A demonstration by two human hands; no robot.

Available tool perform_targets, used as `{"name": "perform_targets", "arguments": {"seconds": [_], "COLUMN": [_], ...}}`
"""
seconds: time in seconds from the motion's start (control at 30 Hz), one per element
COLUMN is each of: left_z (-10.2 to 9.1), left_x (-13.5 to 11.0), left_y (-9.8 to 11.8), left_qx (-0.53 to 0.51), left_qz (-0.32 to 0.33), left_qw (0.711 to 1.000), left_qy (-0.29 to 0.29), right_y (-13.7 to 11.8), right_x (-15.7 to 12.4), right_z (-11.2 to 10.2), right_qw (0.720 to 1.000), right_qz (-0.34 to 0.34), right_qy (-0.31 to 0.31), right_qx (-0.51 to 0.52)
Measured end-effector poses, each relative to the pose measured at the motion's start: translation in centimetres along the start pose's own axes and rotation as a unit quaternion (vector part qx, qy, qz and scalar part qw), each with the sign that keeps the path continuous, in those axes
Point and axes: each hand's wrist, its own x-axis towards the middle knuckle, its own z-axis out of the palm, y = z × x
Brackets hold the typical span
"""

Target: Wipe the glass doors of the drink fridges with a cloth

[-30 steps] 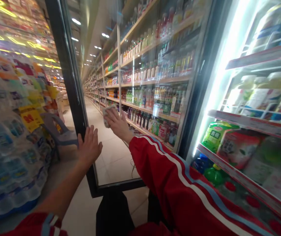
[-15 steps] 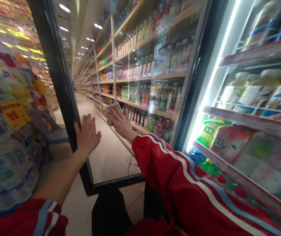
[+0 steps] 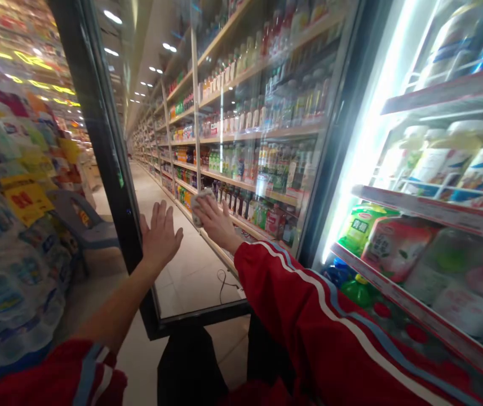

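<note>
An open glass cooler door [image 3: 233, 84] with a black frame [image 3: 97, 141] stands in front of me. My right hand [image 3: 216, 221] presses a small pale cloth [image 3: 201, 204] flat against the glass, low on the pane. My left hand [image 3: 159, 235] is open, fingers spread, with the palm against the door near its left frame edge. Both arms wear red sleeves with white and blue stripes.
To the right, lit cooler shelves [image 3: 431, 206] hold drink bottles and green and red pouches [image 3: 389, 245]. Stacked packs of bottled water [image 3: 8, 270] and a grey plastic chair [image 3: 84, 225] stand on the left. A long shop aisle with shelves of drinks shows through the glass.
My right hand with the cloth has slid down and slightly right on the glass. My left hand has shifted a little right along the door frame.
</note>
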Motion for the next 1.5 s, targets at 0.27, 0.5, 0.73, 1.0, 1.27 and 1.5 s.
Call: {"name": "perform_targets", "arguments": {"seconds": [0.27, 0.5, 0.73, 1.0, 1.27, 1.5], "left_z": [1.1, 2.0, 2.3, 3.0, 3.0, 3.1], "left_x": [1.1, 1.5, 2.2, 2.1, 2.4, 2.2], "left_y": [2.3, 4.3, 5.9, 6.7, 7.1, 7.0], "left_qx": [-0.026, -0.033, -0.033, -0.031, -0.026, -0.025], "left_qz": [0.017, 0.026, 0.057, 0.075, 0.081, 0.081], "left_qw": [0.999, 0.998, 0.997, 0.996, 0.995, 0.996], "left_qy": [-0.01, -0.037, -0.035, -0.034, -0.043, -0.04], "right_y": [1.7, 2.5, 4.3, 4.1, 4.9, 4.4], "right_x": [-0.9, -3.7, -2.5, -4.9, -2.9, -4.2], "right_z": [-0.9, -0.5, -1.7, -1.0, -1.1, -1.0], "right_qw": [0.999, 0.999, 0.994, 0.997, 0.996, 0.998], "right_qz": [0.052, 0.035, 0.107, 0.075, 0.086, 0.062], "right_qy": [0.003, -0.022, -0.002, -0.017, -0.003, -0.005], "right_qx": [-0.008, 0.008, -0.003, -0.001, -0.008, -0.007]}}
